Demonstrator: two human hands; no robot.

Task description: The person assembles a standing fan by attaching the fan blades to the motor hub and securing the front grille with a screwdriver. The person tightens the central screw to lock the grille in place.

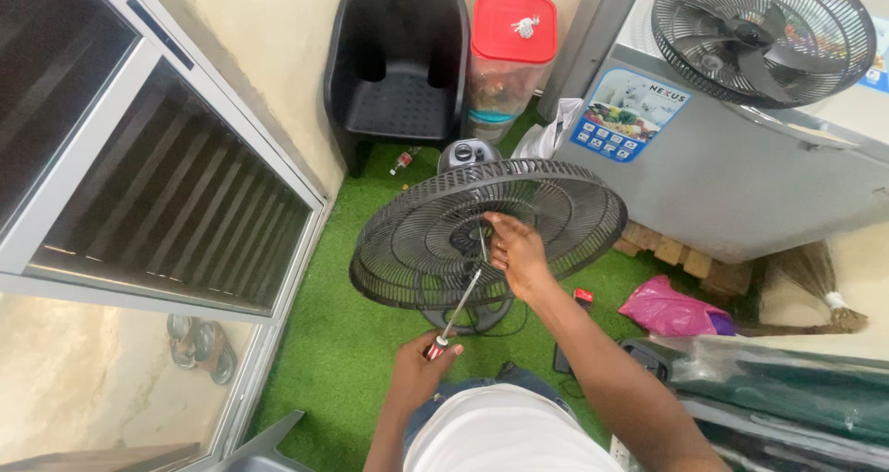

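While left hand (419, 365) fingers clasp a screwdriver (456, 316), right hand (519, 252) seemingly pinches the fan grille (417, 240).

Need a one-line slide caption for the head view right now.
Left hand works a screwdriver into a black fan grille steadied by the right hand.

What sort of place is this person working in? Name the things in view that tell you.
Probably a corner of a home: a black plastic chair, a chest freezer on wooden blocks and artificial grass flooring suggest it.
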